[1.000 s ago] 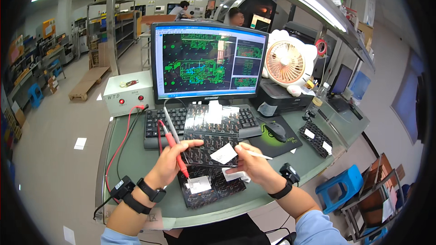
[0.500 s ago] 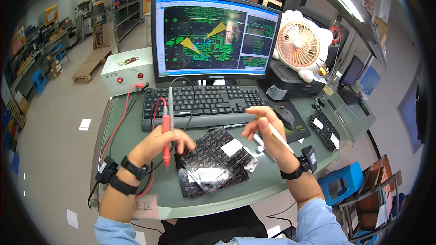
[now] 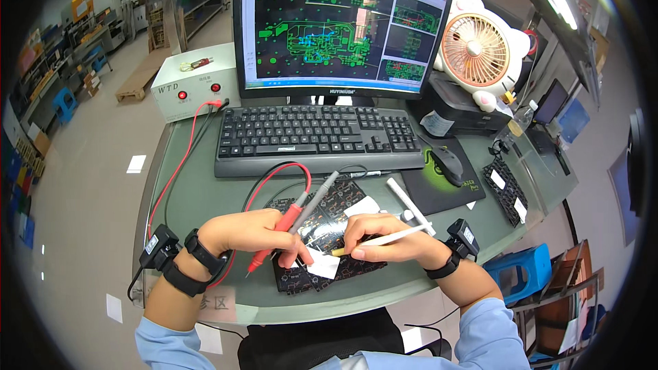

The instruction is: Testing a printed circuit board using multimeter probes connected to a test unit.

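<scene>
My left hand [image 3: 255,234] grips a red test probe [image 3: 277,233] and a grey one [image 3: 317,196] together, their tips down by the left edge of a black circuit board panel [image 3: 329,233] lying on the green desk [image 3: 205,199]. My right hand [image 3: 384,240] rests on the board and holds a thin white pen-like stick [image 3: 387,238] pointing left. White paper labels [image 3: 322,263] lie on the board between both hands. Both wrists wear black bands with small devices.
Behind the board sit a black keyboard [image 3: 319,138], a monitor [image 3: 339,24] showing a green circuit layout, and a white test box [image 3: 194,85] with red leads. A mouse [image 3: 449,163] on a pad, a small fan [image 3: 480,44], another black board [image 3: 506,188] and a loose white stick [image 3: 408,204] lie right.
My head has dropped closer to the desk. My right hand came down from mid-air onto the board with the white stick. My left hand shifted right, still gripping the probes.
</scene>
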The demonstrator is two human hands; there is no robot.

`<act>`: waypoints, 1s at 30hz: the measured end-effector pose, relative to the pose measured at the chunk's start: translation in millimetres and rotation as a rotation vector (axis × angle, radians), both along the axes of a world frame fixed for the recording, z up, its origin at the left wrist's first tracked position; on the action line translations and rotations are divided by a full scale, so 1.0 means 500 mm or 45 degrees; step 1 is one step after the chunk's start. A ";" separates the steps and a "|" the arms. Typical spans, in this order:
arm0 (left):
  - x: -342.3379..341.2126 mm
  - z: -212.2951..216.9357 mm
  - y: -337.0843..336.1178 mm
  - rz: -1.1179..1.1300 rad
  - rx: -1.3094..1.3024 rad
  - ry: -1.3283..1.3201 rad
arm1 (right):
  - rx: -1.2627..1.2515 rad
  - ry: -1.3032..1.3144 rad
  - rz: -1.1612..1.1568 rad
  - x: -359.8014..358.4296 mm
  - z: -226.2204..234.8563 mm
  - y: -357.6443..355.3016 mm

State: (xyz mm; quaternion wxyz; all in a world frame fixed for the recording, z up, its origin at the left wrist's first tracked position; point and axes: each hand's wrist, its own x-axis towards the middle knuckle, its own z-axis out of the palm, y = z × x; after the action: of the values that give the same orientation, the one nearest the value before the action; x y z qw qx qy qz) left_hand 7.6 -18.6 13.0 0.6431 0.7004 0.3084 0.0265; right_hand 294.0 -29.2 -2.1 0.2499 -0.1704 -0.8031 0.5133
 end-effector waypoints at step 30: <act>-0.026 0.020 -0.002 0.380 0.027 -0.273 | 0.685 -0.527 -0.769 0.085 0.052 -0.012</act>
State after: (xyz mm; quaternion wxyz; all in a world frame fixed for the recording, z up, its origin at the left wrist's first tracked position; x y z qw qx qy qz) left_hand -5.6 -19.5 23.1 0.6539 0.6467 0.3383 0.1993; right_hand 336.4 -35.4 23.8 0.2580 -0.4251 -0.8553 0.1454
